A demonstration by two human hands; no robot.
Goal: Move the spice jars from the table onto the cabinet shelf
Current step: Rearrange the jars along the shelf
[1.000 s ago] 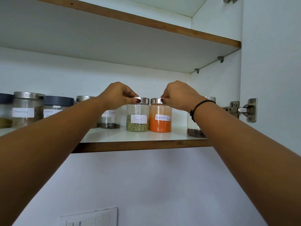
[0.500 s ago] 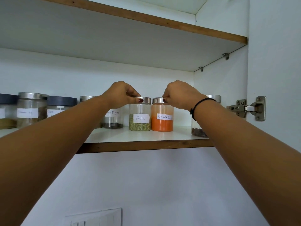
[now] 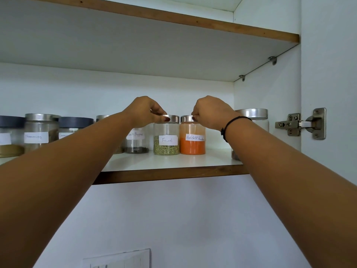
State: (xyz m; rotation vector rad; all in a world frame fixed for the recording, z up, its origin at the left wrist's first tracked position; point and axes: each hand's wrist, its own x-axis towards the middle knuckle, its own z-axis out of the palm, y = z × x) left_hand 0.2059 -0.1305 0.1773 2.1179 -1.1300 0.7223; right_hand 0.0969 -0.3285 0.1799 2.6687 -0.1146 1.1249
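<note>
1. Fingers (image 3: pixel 158 111) of the left hand (image 3: pixel 144 111) curl onto the lid rim of the Fennel jar (image 3: pixel 166 139), pinching it. The right hand (image 3: pixel 210 113) pinches the Red chilli Powder jar (image 3: pixel 192 141) lid likewise.
2. Both jars stand upright, side by side, on the cabinet shelf (image 3: pixel 193 161).
3. We can't read the dark-lidded jar (image 3: pixel 75 122) label, as the left forearm covers it. The right forearm hides most of the steel-lidded jar (image 3: pixel 255 115).
4. We see a white cabinet, wood-edged shelves and a door hinge (image 3: pixel 303 123) at right. A switch plate (image 3: pixel 117 258) is cut off below.
</note>
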